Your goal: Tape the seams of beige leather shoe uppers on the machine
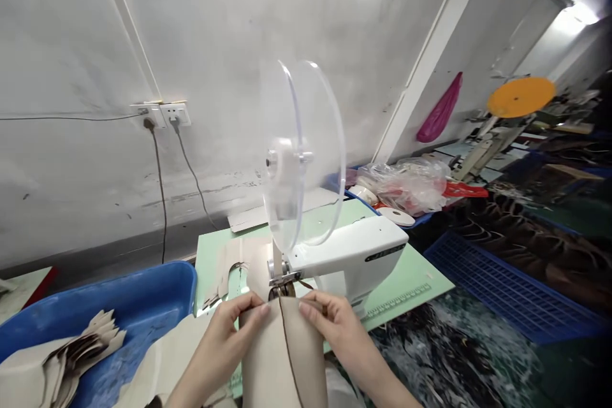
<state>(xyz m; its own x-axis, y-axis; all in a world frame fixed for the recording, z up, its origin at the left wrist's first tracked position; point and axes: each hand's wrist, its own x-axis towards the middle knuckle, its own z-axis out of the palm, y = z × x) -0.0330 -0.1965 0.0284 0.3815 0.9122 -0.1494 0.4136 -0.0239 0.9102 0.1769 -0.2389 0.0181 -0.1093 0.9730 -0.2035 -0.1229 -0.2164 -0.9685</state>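
Observation:
A beige leather piece (pixel 282 357) with a dark seam down its middle is draped over the post of a white sewing machine (pixel 354 258). My left hand (pixel 224 341) pinches its left top edge, fingers closed on it. My right hand (pixel 335 325) grips its right top edge beside the machine's metal foot (pixel 282 284). A clear plastic reel (pixel 301 153) stands upright on top of the machine.
A blue tub (pixel 143 306) at the left holds stacked beige cut pieces (pixel 81 350). More beige pieces lie on the green table (pixel 411 274). A blue crate (pixel 507 293) and plastic bags (pixel 411 182) sit at the right. Cables hang from wall sockets (pixel 162 115).

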